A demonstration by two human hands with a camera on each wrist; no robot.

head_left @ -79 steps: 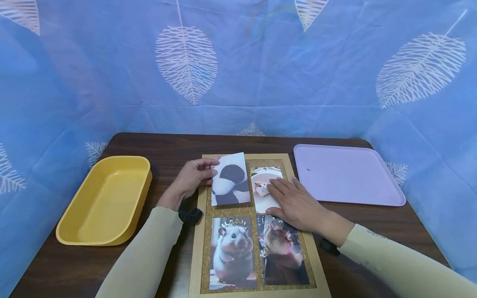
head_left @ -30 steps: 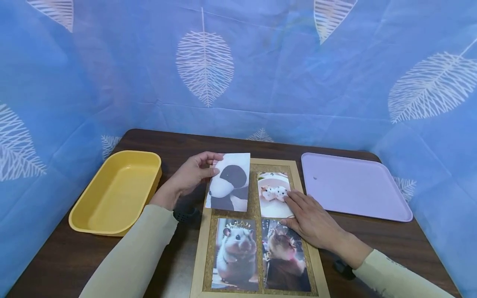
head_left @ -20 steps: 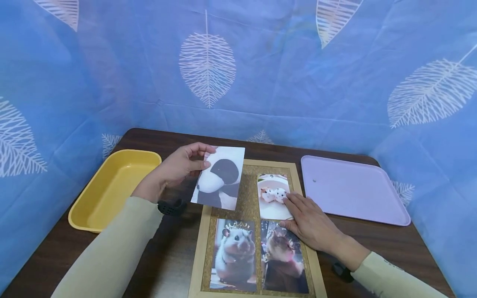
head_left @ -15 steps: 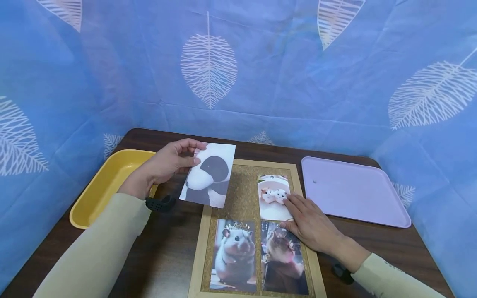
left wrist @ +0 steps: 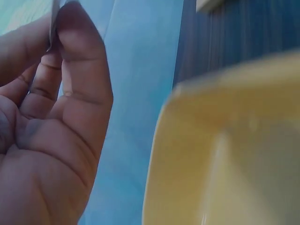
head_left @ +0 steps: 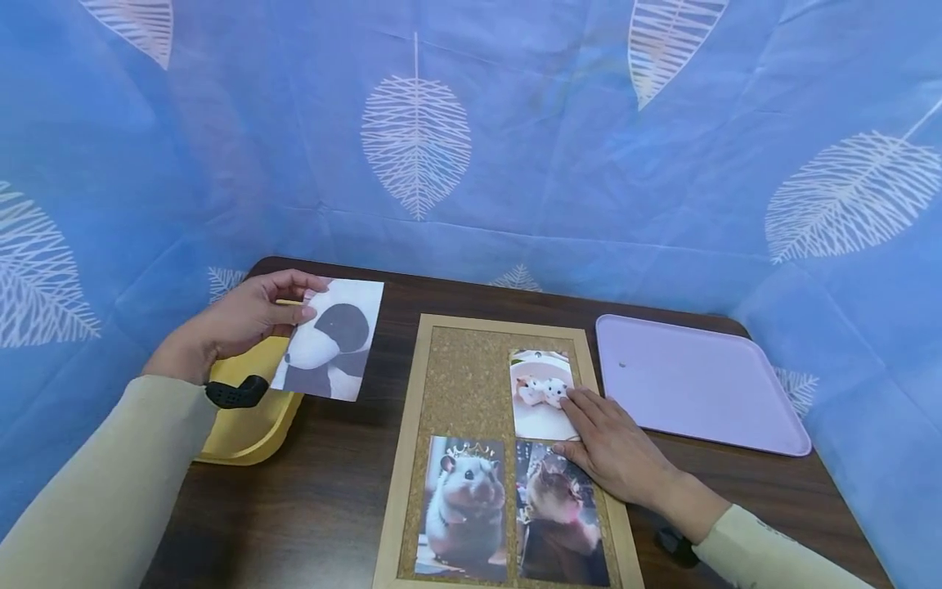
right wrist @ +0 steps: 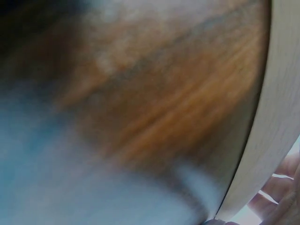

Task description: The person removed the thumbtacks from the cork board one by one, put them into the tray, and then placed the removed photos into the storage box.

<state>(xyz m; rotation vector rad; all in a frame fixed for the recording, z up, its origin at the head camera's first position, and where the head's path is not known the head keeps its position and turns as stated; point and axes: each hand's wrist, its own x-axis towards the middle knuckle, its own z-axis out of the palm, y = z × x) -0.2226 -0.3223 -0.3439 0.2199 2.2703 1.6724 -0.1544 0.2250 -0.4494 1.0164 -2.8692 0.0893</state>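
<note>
My left hand [head_left: 253, 315] pinches a photo of a black-and-white plush toy [head_left: 331, 343] by its left edge. The photo is held up over the right side of the yellow tub [head_left: 272, 438]. In the left wrist view the thumb and fingers meet on the photo's thin edge [left wrist: 53, 23], beside the tub's wall [left wrist: 164, 154]. My right hand [head_left: 614, 446] lies with extended fingers across the right frame of the corkboard [head_left: 464, 380], fingertips on the photo of two small white animals [head_left: 540, 417]. Below are a photo of a crowned hamster [head_left: 464, 515] and a darker animal photo [head_left: 559, 515].
A lilac tray [head_left: 699, 376] lies right of the corkboard on the dark wooden table [head_left: 324, 499]. Blue cloth [head_left: 552, 188] with white leaf prints hangs behind and at both sides. The board's upper left shows bare cork.
The left hand has lifted the plush-toy photo off the corkboard's upper left and carried it left to the tub. The right hand has slid slightly right and down, staying on the board.
</note>
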